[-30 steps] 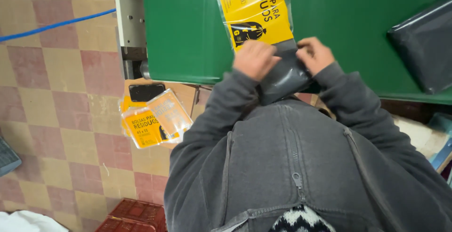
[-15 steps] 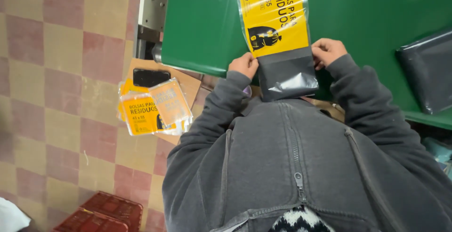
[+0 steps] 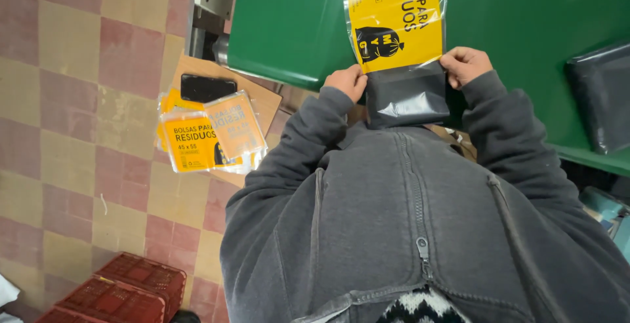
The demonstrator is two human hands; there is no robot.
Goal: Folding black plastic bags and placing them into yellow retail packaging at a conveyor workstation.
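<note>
A smooth green desk [image 3: 295, 28] fills the upper half of the view, above a floor of worn red and tan checkered tiles [image 3: 79, 100]. On that floor, at nine o'clock from the hands, a flat brown cardboard sheet [image 3: 262, 100] carries a loose stack of yellow-labelled clear plastic packets [image 3: 210, 133]. Red plastic lattice crates [image 3: 125, 293] sit at seven o'clock, and a glossy dark grey plastic bundle [image 3: 600, 97] lies on the desk at three o'clock.

The clear plastic packet with a yellow printed insert [image 3: 397, 21] lies flat on the desk at twelve o'clock, its lower end filled with folded dark grey plastic film [image 3: 407, 97], shiny and creased. The left hand [image 3: 348, 81] pinches the packet's lower left corner; the right hand [image 3: 464, 65] grips the lower right corner. Both sleeves are thick grey fleece.
</note>
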